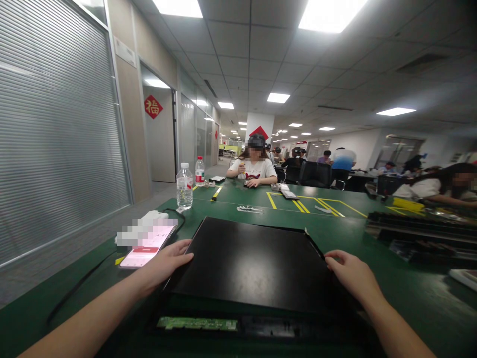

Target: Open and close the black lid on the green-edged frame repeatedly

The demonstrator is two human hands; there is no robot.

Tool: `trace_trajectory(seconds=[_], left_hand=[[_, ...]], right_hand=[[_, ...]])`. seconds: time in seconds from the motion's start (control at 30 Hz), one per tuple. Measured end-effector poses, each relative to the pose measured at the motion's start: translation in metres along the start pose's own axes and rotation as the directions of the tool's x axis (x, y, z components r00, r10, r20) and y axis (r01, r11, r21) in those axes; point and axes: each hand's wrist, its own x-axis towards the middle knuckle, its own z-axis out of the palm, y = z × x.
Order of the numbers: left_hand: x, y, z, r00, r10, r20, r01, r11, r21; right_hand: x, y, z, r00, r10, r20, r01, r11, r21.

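Note:
A large flat black panel (253,263) lies in front of me on the green table, a dark frame showing along its right and far edges. My left hand (173,258) grips the panel's left edge, thumb on top. At the right side, my right hand (345,268) pinches the thin black frame edge with thumb and fingers. Below the panel's near edge is a dark strip holding a green circuit board (197,324).
A lit phone (149,248) and black cable lie left. Two bottles, one a clear bottle (185,188), stand behind. Small strips (249,209) lie beyond the panel. Dark long parts (410,231) are stacked right. A person (255,166) sits across the table (354,228).

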Motion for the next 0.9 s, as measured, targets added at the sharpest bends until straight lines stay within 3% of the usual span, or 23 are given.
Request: trace_trajectory(seconds=[0.2,0.43,0.67,0.77,0.9], left_hand=[[0.002,-0.002,-0.002,1.0,0.007,-0.011,-0.006,0.999,0.035],[0.01,-0.013,-0.011,0.999,0.024,0.022,-0.023,0.998,-0.063],[0.007,-0.008,-0.002,0.999,0.054,0.005,-0.054,0.994,-0.096],[0.009,-0.01,-0.004,0.991,0.118,-0.066,-0.116,0.993,0.037],[0.02,-0.02,-0.017,0.941,0.257,-0.222,-0.149,0.9,0.411]], right_hand=[[-0.002,-0.004,-0.001,1.0,0.007,0.024,-0.007,1.0,-0.012],[0.002,0.001,0.002,0.999,-0.035,0.011,0.035,0.999,0.001],[0.006,0.008,0.004,0.998,-0.056,-0.009,0.056,0.998,0.022],[0.004,0.006,0.003,0.998,-0.064,-0.01,0.065,0.997,0.038],[0.004,0.006,0.003,0.998,-0.06,0.013,0.059,0.996,0.063]])
